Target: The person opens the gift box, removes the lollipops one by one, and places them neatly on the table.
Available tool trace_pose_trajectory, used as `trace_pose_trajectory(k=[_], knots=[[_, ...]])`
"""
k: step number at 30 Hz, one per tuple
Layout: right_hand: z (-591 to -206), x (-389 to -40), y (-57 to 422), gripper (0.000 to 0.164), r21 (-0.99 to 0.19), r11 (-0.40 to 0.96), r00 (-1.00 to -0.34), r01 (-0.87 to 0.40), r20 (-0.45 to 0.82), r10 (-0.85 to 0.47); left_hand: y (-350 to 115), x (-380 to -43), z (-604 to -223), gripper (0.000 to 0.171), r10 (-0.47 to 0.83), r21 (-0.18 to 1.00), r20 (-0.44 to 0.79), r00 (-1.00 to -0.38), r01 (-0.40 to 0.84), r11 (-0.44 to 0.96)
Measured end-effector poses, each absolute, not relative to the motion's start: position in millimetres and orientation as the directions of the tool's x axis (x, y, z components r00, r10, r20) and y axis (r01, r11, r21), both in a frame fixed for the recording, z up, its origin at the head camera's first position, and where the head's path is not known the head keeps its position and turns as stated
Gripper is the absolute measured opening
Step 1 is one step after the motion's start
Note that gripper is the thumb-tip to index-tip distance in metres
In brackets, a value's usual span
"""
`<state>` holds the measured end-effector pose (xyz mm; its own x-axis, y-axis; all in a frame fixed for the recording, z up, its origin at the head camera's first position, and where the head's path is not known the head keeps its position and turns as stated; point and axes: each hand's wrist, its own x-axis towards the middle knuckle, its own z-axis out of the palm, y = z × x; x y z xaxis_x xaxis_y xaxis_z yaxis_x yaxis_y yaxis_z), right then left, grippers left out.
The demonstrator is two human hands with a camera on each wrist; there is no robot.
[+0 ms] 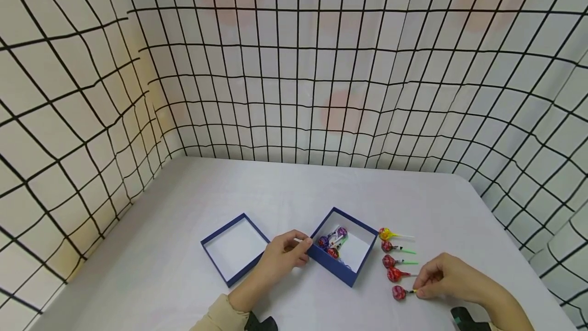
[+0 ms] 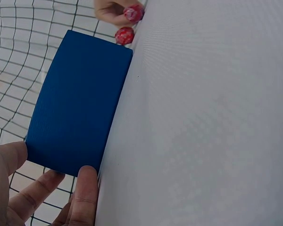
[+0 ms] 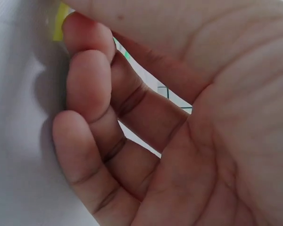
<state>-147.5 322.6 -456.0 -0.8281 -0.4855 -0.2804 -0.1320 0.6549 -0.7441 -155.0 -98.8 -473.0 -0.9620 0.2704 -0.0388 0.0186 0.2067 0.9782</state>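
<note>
Left hand [image 1: 284, 255], spread-fingered, seemingly steadies square blue cardboard box [image 1: 334, 265] from nine o'clock; at four, right hand [image 1: 452, 281] pinches red-wrapped lollipop's [image 1: 398, 293] stick [image 1: 412, 291].

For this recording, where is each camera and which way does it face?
Head: worn on the head, facing forward and down at the table, lid, box and lollipops; left hand and right hand show.
Left wrist: faces the box's blue side; left fingers and part of the right hand show.
Right wrist: faces the right palm and curled fingers, close up.
Head and left-wrist views share the box, lollipops and both hands.
</note>
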Motion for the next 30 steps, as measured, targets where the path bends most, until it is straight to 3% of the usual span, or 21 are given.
trace_pose_trajectory(k=[30], knots=[[-458.2,-148.4,326.7,0.017,-0.792,0.607,-0.827,-0.062,-0.300,-0.475,-99.5,-155.8,-471.4,0.031,0.271,0.980,-0.053,-0.961,0.003,0.201]])
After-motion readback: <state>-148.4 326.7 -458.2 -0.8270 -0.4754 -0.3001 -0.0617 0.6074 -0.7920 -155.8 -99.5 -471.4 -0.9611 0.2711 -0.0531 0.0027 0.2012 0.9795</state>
